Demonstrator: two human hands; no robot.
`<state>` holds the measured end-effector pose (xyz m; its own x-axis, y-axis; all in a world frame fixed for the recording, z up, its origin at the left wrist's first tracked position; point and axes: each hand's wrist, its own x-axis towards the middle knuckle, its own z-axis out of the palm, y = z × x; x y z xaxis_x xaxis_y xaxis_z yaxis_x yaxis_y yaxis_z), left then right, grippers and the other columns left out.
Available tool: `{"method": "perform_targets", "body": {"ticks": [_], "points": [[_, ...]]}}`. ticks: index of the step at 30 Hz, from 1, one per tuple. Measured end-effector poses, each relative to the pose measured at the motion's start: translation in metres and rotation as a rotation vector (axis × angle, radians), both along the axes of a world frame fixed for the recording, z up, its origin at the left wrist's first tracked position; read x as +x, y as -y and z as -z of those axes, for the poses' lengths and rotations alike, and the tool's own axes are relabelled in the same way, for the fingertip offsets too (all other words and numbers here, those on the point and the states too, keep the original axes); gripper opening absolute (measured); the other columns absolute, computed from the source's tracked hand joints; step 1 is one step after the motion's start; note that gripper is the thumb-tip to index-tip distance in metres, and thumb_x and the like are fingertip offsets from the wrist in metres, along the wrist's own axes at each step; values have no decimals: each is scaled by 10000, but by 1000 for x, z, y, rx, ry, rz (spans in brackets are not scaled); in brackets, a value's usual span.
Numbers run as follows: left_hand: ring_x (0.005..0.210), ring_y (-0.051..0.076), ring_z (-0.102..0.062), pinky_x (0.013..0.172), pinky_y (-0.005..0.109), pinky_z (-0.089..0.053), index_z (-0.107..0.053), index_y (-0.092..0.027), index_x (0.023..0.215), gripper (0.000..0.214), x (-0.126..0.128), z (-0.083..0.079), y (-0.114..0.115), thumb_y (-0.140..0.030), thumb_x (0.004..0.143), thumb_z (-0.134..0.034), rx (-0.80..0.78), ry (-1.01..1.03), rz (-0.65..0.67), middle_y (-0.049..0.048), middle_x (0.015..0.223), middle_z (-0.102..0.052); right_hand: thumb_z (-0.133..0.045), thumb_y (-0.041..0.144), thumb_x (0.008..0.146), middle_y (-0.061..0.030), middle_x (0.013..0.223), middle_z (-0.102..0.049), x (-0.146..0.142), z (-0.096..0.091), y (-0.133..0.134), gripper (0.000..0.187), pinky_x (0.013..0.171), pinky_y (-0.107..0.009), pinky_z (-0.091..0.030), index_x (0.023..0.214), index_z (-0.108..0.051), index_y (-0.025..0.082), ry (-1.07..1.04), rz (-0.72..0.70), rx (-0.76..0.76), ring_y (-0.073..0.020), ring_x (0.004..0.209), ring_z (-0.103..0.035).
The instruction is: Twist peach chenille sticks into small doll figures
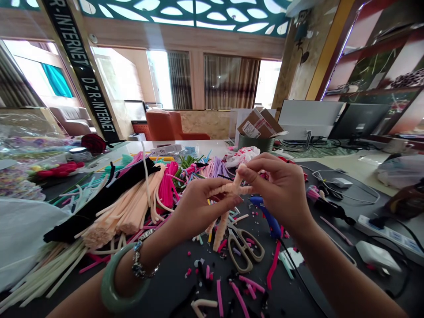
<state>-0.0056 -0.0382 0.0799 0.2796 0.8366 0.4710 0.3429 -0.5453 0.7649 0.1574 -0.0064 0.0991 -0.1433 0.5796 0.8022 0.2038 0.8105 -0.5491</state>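
The left hand (203,210) and right hand (280,192) pinch a fuzzy peach pipe cleaner (232,189) tight in their fingers, up above the black table (165,287). Scissors (245,250) and a blue glue gun (267,216) lie below. Piles of pipe cleaners (132,207) sit farther off.

A black banner (80,70), well beyond and left of the left hand (205,210), carries "DZR-INTERNET" in white capitals, repeated along its length (the upper one cut off to "R-INTERNET"). The label (250,129) on the cardboard box (261,123) beyond the grip is too small to read.
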Motion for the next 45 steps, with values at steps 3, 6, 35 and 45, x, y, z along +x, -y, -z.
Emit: {"method": "perform_targets", "body": {"ticks": [3,6,35,45], "points": [[649,129,-634,573,220,-501,-672,-147,867,162,-3,-1,-3,-291,805,-632,-45,62,18,32,700,-682,-635,250,812,-3,714,-637,6,-1,-7,113,633,-283,-462,735,-706,208,25,-13,-28,-135,681,-578],[612,111,-607,531,202,-479,-679,-139,844,158,-6,-1,-5,-285,795,-643,-23,87,-4,23,678,-662,-632,296,816,-6,688,-626,11,-3,-14,142,605,-287,-447,733,-712,213,51,-8,-24,-137,658,-559],[639,103,-627,564,192,-493,-641,-128,963,237,0,9,-14,-301,801,-641,-494,216,312,50,780,-678,-602,205,830,-2,690,-607,16,-5,-13,151,666,-267,-421,688,-644,176,138,210,118,-128,673,-552],[562,91,-630,532,183,-511,-571,-131,875,152,-1,17,-20,-272,891,-518,-597,485,432,5,718,-596,-552,397,857,-19,693,-601,16,-3,-23,287,600,-254,-383,754,-689,167,175,155,3,-133,655,-531]]}}
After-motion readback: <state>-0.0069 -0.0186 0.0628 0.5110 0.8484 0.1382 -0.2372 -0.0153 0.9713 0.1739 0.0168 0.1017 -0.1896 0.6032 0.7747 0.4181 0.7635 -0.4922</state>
